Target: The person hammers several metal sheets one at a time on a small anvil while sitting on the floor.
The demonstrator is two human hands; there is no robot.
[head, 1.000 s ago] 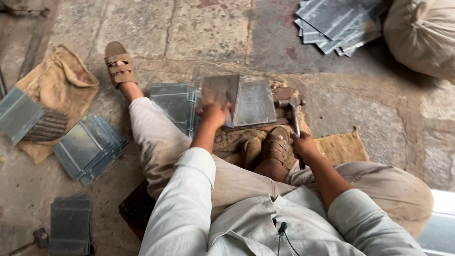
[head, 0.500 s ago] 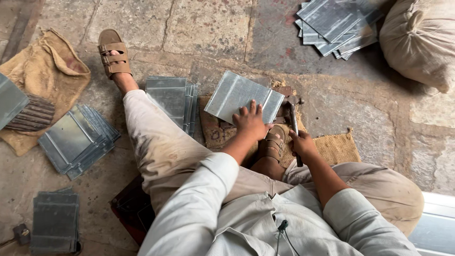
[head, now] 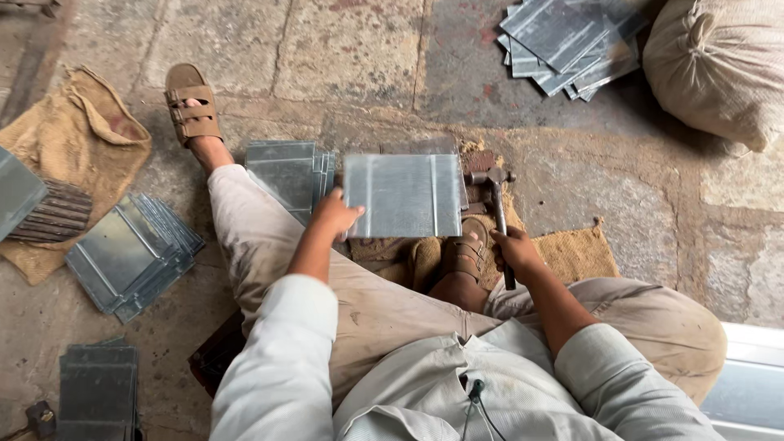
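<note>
Floor: stone slabs [head: 343, 49], dusty; person sits on the ground, one leg stretched out, one folded in.
Left hand [head: 333, 214]: closed on the left edge of a grey metal sheet [head: 402, 194], holding it flat and square just above the work spot.
Right hand [head: 516, 251]: wrapped round the handle of a hammer [head: 495, 214]; head rests low beside the sheet's right edge, not raised.
Progress: sheet looks placed but not struck; ridges on it may be folds, hard to tell.
Done or waiting: stack of sheets [head: 287, 170] just left of the held one; second stack [head: 132, 255] by the stretched leg; third pile [head: 563, 37] well apart at top.
Under work: burlap mat [head: 576, 249].
In the way: folded foot in sandal [head: 465, 253] close under the sheet.
Edges: sack [head: 714, 65] top right; burlap cloth [head: 77, 139] left.
</note>
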